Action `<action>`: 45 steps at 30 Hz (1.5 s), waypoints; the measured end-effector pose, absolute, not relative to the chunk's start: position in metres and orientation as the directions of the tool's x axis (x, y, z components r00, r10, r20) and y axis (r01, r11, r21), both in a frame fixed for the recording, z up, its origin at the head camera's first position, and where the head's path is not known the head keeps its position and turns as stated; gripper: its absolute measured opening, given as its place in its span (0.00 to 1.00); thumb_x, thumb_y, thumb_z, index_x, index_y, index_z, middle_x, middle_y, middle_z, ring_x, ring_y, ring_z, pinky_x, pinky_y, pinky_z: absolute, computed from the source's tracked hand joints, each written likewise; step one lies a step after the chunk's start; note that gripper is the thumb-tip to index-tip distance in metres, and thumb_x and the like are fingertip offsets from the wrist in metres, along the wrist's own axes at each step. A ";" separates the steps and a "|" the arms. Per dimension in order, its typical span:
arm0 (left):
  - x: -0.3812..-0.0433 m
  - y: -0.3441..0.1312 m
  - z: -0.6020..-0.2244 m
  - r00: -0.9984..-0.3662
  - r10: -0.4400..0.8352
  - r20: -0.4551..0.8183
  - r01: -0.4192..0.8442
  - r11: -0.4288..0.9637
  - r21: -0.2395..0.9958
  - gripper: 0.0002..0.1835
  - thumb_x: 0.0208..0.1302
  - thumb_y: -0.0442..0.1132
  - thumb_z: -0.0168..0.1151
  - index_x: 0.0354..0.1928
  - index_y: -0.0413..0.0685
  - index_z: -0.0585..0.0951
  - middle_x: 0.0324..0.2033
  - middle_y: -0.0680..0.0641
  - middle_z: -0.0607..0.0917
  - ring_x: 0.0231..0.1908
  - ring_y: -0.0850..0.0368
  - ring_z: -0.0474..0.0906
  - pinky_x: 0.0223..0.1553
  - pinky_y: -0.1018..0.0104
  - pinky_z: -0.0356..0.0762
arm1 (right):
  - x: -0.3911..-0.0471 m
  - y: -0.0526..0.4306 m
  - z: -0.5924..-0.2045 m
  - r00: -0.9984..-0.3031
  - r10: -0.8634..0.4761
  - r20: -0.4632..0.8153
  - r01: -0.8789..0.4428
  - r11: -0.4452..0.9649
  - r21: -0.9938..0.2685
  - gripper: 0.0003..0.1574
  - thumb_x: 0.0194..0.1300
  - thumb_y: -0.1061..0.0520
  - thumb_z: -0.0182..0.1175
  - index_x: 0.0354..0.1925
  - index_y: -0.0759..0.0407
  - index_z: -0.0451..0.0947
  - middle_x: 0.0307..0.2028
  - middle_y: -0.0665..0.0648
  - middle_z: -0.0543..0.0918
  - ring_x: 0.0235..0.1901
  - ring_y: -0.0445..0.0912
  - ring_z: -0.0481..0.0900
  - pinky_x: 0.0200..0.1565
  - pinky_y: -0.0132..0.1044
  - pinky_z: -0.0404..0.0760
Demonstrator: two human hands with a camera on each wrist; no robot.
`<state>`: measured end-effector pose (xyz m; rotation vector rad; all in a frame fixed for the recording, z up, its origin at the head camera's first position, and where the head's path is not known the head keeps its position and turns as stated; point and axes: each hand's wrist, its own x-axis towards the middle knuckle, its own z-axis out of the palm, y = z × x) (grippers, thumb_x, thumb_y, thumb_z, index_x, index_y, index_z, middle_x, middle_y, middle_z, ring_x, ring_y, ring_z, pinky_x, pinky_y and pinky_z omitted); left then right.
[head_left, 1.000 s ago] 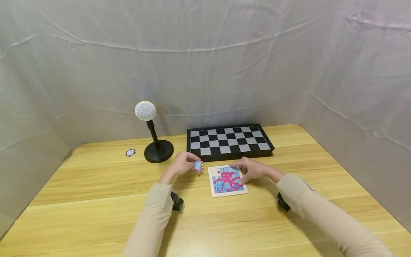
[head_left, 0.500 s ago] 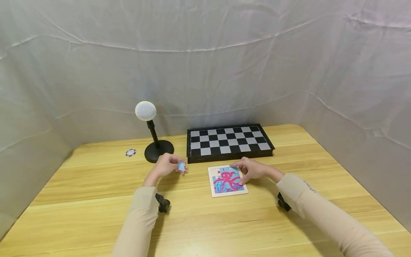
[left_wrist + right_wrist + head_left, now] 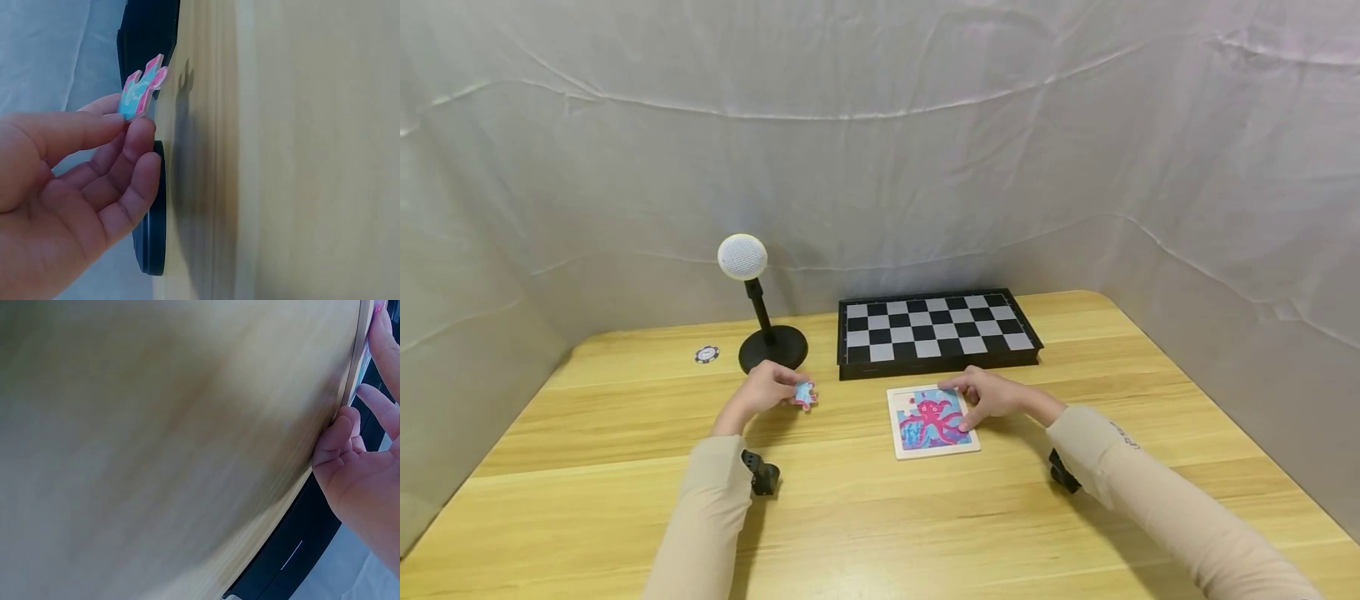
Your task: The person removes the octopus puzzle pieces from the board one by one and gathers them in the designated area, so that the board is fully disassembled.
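My left hand (image 3: 762,390) pinches a small jigsaw piece (image 3: 805,395), blue with pink edges, between thumb and fingertips. In the left wrist view the piece (image 3: 142,89) is held above the wooden table, its knobs pointing away from the palm. To the right lies a square puzzle (image 3: 931,423) of a pink octopus on blue, in a pale frame, with a bare gap at its upper left. My right hand (image 3: 992,395) rests on its right side, thumb on the picture and index finger at the top edge. The other fingers are curled beside the frame in the right wrist view.
A black-and-white checkered board (image 3: 936,329) in a black case lies behind the puzzle. Behind my left hand stands a microphone-like object (image 3: 742,257) with a white mesh head on a round black base (image 3: 775,346). A poker chip (image 3: 707,354) lies further left. Pale cloth hangs around the table.
My left hand has moved left with the jigsaw piece, away from the puzzle and toward the front of the black stand. The right hand and the puzzle stay where they were.
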<state>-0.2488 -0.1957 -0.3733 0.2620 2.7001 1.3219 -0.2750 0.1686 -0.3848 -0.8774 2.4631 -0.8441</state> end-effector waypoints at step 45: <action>-0.253 -0.176 -0.361 -0.969 0.245 -0.009 0.157 0.648 0.745 0.12 0.57 0.27 0.54 0.42 0.28 0.77 0.33 0.36 0.81 0.29 0.47 0.79 0.31 0.64 0.75 | -0.274 0.171 -0.383 -0.728 -0.665 -0.166 -0.419 0.624 -0.660 0.42 0.44 0.58 0.70 0.57 0.67 0.66 0.37 0.59 0.65 0.33 0.49 0.63 0.34 0.35 0.64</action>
